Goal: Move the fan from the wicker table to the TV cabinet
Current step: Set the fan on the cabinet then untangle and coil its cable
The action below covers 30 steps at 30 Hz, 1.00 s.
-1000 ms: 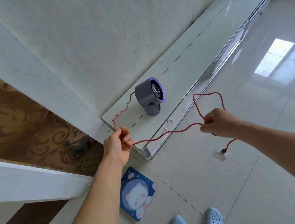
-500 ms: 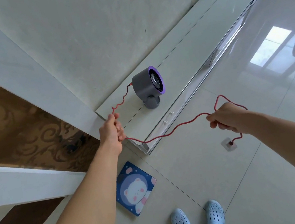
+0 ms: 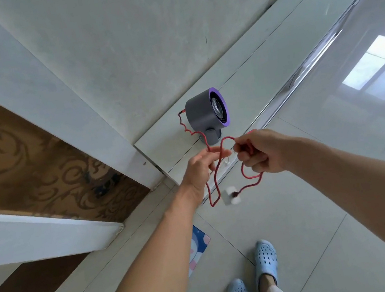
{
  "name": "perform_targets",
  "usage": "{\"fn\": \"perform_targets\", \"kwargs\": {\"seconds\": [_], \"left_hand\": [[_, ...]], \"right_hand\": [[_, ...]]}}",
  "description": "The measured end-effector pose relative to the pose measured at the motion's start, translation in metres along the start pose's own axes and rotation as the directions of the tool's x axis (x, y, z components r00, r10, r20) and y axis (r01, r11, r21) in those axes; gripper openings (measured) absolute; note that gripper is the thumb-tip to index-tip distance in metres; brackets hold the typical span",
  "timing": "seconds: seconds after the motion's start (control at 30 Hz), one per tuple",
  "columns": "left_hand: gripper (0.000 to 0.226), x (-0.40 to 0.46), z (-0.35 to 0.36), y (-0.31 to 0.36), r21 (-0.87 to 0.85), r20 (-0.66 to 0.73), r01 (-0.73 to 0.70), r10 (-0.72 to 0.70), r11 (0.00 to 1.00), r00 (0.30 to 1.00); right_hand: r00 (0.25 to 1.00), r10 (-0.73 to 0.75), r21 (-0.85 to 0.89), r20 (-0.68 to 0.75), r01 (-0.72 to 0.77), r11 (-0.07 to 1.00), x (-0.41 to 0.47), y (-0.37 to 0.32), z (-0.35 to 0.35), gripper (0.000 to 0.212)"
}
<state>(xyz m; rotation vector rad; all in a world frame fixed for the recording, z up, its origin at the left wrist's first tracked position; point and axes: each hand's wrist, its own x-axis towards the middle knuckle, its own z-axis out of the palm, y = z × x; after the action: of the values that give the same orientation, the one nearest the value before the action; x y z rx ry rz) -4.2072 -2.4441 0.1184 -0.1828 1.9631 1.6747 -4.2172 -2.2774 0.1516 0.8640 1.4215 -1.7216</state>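
Fingers (image 3: 213,153) of the left hand (image 3: 200,170) pinch the kinked red braided cord (image 3: 213,190); right hand (image 3: 261,151) curls round its loops; the drum-shaped grey fan (image 3: 204,113) stands on the glossy white TV cabinet (image 3: 273,55).

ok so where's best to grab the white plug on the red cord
Pinch the small white plug by its blocky sides, coming from below or the floor side: it dangles free under the right hand, with the red braided cord entering its upper right end.

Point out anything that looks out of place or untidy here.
The fan stands upright on the TV cabinet, but its red cord is loose: loops hang off the cabinet edge between both hands, and the white plug dangles above the floor.
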Motion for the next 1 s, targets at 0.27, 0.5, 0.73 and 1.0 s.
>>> {"fn": "perform_targets", "kwargs": {"seconds": [0.27,0.5,0.73,1.0], "left_hand": [[0.063,0.017,-0.005,0.005,-0.068,0.185,0.049,-0.035,0.996,0.982],[0.031,0.028,-0.029,-0.003,-0.174,-0.042,0.105,-0.114,0.979,0.993],[0.026,0.039,-0.031,-0.005,-0.391,-0.221,0.113,-0.212,0.914,0.952],[0.035,0.050,0.006,0.012,-0.301,-0.116,0.116,-0.157,0.947,0.981]], "right_hand": [[0.997,-0.012,0.195,0.078,-0.003,0.981,0.025,-0.034,0.028,0.040],[0.969,-0.104,-0.010,-0.226,0.104,0.995,0.038,-0.051,0.006,0.034],[0.985,-0.025,0.115,-0.173,0.045,0.992,0.032,-0.054,-0.001,0.028],[1.000,-0.003,0.264,-0.019,0.008,0.965,0.038,-0.084,0.034,0.029]]}}
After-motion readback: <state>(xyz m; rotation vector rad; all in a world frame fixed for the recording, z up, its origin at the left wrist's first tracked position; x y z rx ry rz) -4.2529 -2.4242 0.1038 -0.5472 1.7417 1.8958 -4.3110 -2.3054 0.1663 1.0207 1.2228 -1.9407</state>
